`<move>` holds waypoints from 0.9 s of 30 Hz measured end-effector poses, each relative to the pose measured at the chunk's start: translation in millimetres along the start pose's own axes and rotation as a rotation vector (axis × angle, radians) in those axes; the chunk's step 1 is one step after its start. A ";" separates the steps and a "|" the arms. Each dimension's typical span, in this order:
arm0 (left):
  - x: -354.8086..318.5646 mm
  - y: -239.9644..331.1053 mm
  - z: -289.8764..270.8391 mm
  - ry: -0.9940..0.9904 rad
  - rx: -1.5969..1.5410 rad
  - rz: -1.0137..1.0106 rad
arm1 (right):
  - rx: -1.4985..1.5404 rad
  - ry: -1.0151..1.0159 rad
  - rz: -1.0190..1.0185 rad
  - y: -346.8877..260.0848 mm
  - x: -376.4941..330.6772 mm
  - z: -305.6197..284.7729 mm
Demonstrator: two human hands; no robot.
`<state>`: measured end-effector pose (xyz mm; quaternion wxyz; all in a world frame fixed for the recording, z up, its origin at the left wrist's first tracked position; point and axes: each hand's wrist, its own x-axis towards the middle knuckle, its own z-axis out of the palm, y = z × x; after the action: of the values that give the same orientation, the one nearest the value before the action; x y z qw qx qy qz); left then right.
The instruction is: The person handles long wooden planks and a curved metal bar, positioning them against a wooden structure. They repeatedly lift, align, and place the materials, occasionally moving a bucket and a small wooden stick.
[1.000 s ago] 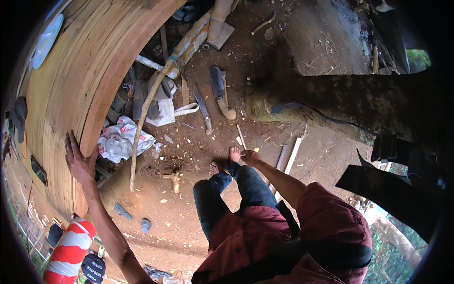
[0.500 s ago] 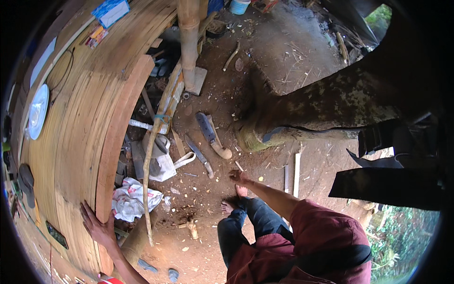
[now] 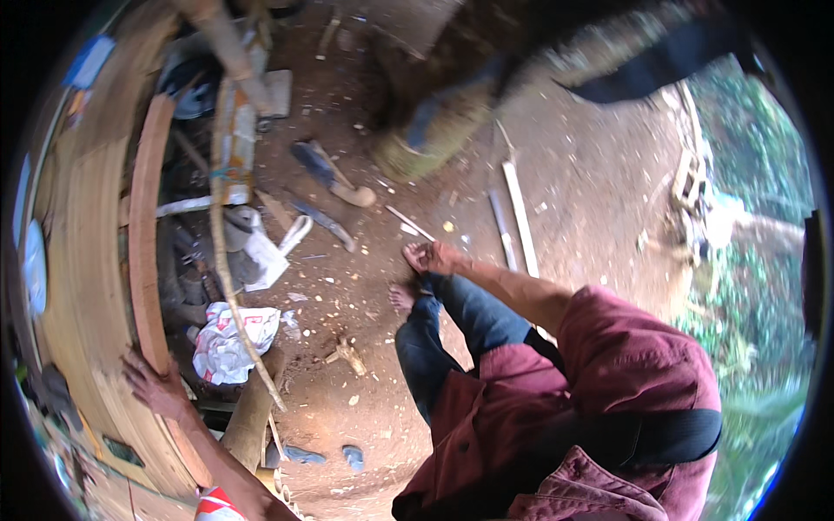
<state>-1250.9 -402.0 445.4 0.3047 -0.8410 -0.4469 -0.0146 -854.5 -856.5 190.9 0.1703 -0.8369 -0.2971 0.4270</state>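
My left hand (image 3: 156,386) lies with its fingers spread on the near edge of a long wooden bench top (image 3: 91,295), next to a reddish-brown squared timber (image 3: 148,226). My right hand (image 3: 432,258) hangs above my foot, fingers curled. A thin pale stick (image 3: 410,222) runs from its fingers away to the upper left; the grip itself is too small to see well. Past it on the dirt floor lie a knife with a wooden handle (image 3: 327,224) and a dark sheath (image 3: 311,160) beside a curved wooden handle (image 3: 356,196).
A long thin pole (image 3: 228,278) leans beside the bench, near a white plastic bag (image 3: 233,345) and a white cloth bag (image 3: 265,256). Two pale strips (image 3: 519,217) lie on the floor at right. A thick log (image 3: 434,135) stands ahead. Blue-grey sandals (image 3: 304,455) lie below.
My view has swung right, so the bench and tools sit farther left and higher. My right hand has turned, and the stick shows longer. My left hand stays on the bench edge.
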 end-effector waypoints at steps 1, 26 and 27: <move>-2.0 8.2 0.1 -0.011 0.051 -0.014 | 0.046 -0.022 0.075 5.3 -17.8 -21.7; -273.2 344.6 -220.4 -1.129 -0.833 -0.170 | 0.363 0.098 0.563 401.5 -306.8 -71.1; -283.7 340.8 -223.7 -1.135 -0.774 -0.130 | 0.393 0.183 0.621 417.9 -323.1 -59.8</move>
<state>-1106.5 -871.7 372.9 -0.3002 -0.7384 -0.5492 0.2511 -806.9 -1385.9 198.6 0.2159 -0.8731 0.0746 0.4307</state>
